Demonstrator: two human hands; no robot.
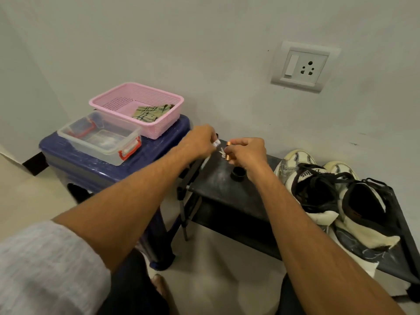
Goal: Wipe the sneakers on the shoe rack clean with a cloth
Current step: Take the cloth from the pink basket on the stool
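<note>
Head view, single frame.

Both hands are held over the left end of the rack (pixel 216 180), close together but not touching.

Left hand (pixel 201 139): fingers curled, a small white scrap (pixel 217 143) pinched at the fingertips. What the scrap is made of cannot be told.

Right hand (pixel 248 153): fingers curled round a short copper tube (pixel 228 151), which is held just above the shelf. A thin white strand is seen between scrap and tube. Whether it is joined to either cannot be told.

A black cap (pixel 238 174) is stood on the top shelf, just below the right hand. Pale dust marks are noted on the shelf around it.

Sneakers (pixel 318 187): two, white and black with black laces, set side by side on the right end of the top shelf, toes toward the wall (pixel 204 42). Neither is touched by a hand.

Cloth (pixel 151 113): green, dark-checked, folded, laid in the right corner of the pink basket (pixel 159 130), well apart from both hands.

The basket is placed at the back of a blue stool (pixel 91 167), left of the rack. A clear box (pixel 102 151) with red clasps is set in front of it, lid off.

A white socket (pixel 302 67) is mounted on the wall above the sneakers. A grey sleeve (pixel 45 269) is seen on the left upper arm.
</note>
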